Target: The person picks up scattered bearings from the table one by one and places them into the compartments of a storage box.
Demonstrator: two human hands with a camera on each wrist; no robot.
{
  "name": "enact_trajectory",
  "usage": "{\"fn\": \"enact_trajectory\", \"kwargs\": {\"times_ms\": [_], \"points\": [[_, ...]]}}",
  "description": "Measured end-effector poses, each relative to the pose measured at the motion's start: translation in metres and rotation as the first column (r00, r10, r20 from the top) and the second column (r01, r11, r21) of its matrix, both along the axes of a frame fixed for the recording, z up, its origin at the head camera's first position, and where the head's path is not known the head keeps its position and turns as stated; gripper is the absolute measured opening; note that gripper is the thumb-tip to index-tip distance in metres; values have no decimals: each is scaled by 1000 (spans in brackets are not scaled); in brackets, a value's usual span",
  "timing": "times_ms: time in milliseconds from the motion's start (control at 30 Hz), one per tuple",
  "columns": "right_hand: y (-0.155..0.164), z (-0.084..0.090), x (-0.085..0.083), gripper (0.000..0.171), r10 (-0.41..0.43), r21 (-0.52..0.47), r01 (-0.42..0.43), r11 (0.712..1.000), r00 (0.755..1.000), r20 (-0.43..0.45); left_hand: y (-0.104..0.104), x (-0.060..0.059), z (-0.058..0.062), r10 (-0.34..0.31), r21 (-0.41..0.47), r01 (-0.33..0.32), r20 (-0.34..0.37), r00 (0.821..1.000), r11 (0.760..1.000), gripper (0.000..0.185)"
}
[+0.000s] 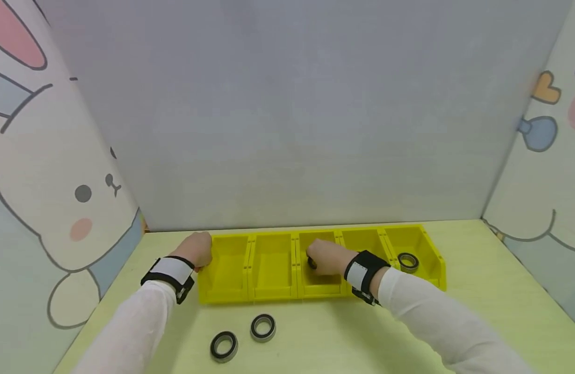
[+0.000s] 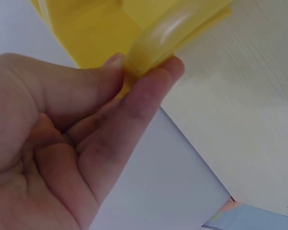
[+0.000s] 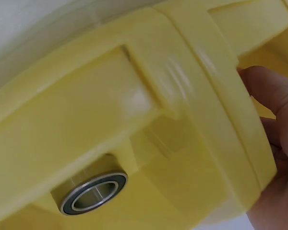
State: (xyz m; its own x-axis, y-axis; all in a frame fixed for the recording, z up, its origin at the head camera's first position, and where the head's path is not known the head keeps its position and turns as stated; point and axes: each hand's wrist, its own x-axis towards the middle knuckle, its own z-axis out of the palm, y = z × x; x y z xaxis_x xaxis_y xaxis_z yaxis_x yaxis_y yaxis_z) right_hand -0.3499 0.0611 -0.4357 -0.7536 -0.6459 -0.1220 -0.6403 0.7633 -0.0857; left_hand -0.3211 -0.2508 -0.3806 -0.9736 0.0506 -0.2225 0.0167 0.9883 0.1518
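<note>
A yellow bin row [image 1: 273,294] with several compartments stands on the table. My left hand [image 1: 197,249] pinches its left end wall; in the left wrist view, thumb and fingers [image 2: 134,98] close on the yellow rim. Reaching into the middle compartment, my right hand [image 1: 331,258] grips a bearing [image 1: 311,263], whose dark edge shows beside the fingers. In the right wrist view that hand [image 3: 278,110] is partly behind a yellow divider, hiding what it grips. Another bearing [image 1: 408,262] lies in the far right compartment.
Two black-sealed bearings, one nearer the bins [image 1: 263,328] and one closer to me [image 1: 224,346], lie flat on the pale table [image 1: 306,343] in front. A grey panel [image 1: 287,130] rises behind the bins, and printed cartoon panels [image 1: 49,182] stand at both sides.
</note>
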Motion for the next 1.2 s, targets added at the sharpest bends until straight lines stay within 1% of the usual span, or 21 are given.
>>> {"fn": "enact_trajectory", "kwargs": {"times_ms": [133,367,400,500,600,733,800,900,967,1033,1067,1133,1200], "points": [[-1,-7,1,15,-8,5,8,1000,1000,1,0,1,-2,-15,4,15,-17,1000,1000,7],[-2,-11,4,12,-27,-43,30,999,997,70,1,2,-3,-5,-7,5,-4,1000,1000,8],[-2,-11,5,12,-19,-48,22,999,998,66,1,2,-3,-5,-9,5,-5,1000,1000,8],[-4,-8,8,11,-29,-47,32,998,997,68,1,3,-2,-8,-13,8,-7,1000,1000,7],[-6,-6,10,11,-35,-26,37,999,998,49,1,3,-1,-11,-14,11,-11,1000,1000,7],[-8,-8,10,13,-53,-8,53,999,998,26,0,3,-1,-17,-13,17,-16,1000,1000,7],[-8,-5,12,20,-63,-7,63,998,998,30,-1,2,-1,-16,-12,16,-16,1000,1000,7],[-7,6,16,42,-73,-21,73,997,997,37,-1,0,-1,-11,-1,11,-12,1000,1000,7],[-5,15,20,55,-72,-40,71,997,997,-2,-1,0,-2,-7,3,7,-11,1000,1000,8],[-3,26,24,64,-70,-63,67,996,996,-50,-1,0,-2,-8,7,8,-10,1000,1000,7],[-1,30,26,66,-63,-74,56,996,994,-84,-1,1,-2,-10,6,10,-12,1000,1000,7],[1,39,30,70,-26,-98,12,995,989,-148,-1,2,-2,-14,-1,14,-17,1000,1000,6],[1,49,38,76,22,-109,-42,993,983,-183,-1,3,-2,-15,-3,15,-18,1000,1000,7]]}}
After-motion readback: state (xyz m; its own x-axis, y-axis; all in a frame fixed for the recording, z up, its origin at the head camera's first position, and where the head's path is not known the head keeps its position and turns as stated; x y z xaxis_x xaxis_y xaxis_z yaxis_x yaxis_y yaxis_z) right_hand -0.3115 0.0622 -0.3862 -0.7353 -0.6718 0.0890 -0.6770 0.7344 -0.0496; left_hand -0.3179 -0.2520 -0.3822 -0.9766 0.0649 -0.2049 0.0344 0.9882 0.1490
